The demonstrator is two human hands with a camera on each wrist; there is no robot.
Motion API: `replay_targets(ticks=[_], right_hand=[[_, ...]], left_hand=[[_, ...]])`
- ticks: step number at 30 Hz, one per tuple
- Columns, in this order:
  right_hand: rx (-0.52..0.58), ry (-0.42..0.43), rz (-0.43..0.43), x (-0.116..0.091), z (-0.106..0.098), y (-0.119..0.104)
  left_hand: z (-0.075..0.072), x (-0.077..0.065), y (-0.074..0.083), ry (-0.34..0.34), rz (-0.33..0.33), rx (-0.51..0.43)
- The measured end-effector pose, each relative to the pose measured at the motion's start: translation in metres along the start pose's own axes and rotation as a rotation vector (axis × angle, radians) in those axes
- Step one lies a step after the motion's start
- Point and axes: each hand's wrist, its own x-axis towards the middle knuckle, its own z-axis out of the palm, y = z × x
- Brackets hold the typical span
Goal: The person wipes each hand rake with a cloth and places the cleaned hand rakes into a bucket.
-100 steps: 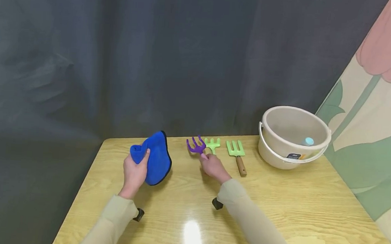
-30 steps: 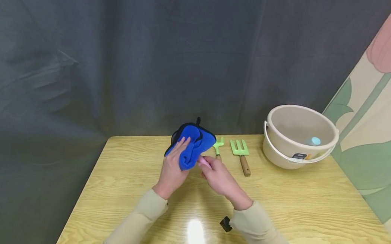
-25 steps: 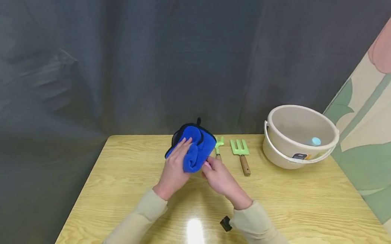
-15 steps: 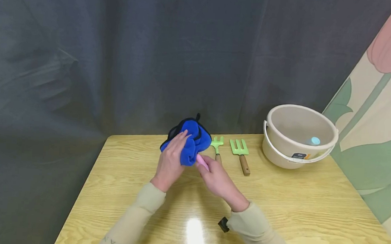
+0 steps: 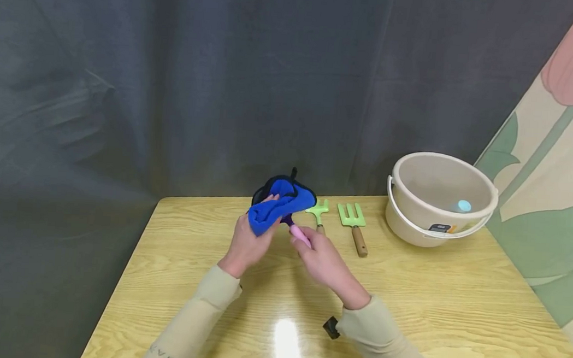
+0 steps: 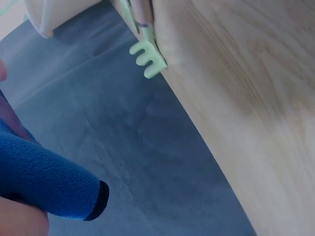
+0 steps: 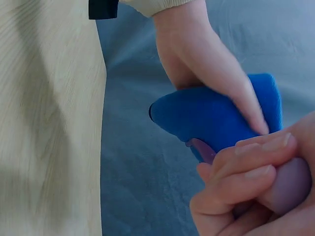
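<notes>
My left hand (image 5: 248, 246) holds a blue cloth (image 5: 287, 205) with black edging, folded around the head of a small hand rake. Most of the purple tines are hidden by the cloth; a bit of purple neck (image 5: 287, 219) shows beside it. The rake's pink handle (image 5: 300, 235) is gripped by my right hand (image 5: 325, 262). In the right wrist view, fingers (image 7: 241, 189) curl round that handle, and the left thumb lies over the cloth (image 7: 202, 110). The left wrist view has the cloth (image 6: 49, 177) at its left edge.
Behind my right hand lies a small green rake (image 5: 318, 210), partly hidden. To its right is a green fork (image 5: 351, 216) with a wooden handle. A beige bucket (image 5: 413, 230) with a light blue item (image 5: 464, 206) inside stands at the table's (image 5: 436, 308) back right.
Since the oldest frame, my left hand has brought the cloth rightward onto the purple rake. Over the last half second the cloth has turned and shifted, and the purple neck has come into view.
</notes>
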Motion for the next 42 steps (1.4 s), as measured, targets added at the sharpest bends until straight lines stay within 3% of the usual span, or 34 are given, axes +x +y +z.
replay_targets(ticks=[5,15,19,28,36,42], right_hand=[[0.018,-0.013,0.02,0.002,-0.004,0.002],[-0.018,-0.005,-0.048,0.006,-0.005,0.003],[-0.063,0.028,-0.062,0.003,-0.005,-0.001],[-0.09,0.059,-0.053,-0.005,0.0,-0.002],[-0.09,0.051,-0.08,-0.004,0.002,-0.003],[-0.105,0.045,-0.086,-0.002,0.001,-0.003]], left_hand=[[0.004,-0.007,0.005,0.003,0.008,-0.105],[0.004,-0.014,0.005,-0.03,0.212,0.084],[0.0,-0.01,-0.003,-0.06,0.243,0.11],[-0.009,0.004,-0.017,-0.078,0.232,0.267],[-0.002,0.002,0.0,-0.016,0.133,0.214],[0.003,0.002,0.009,0.002,0.119,0.147]])
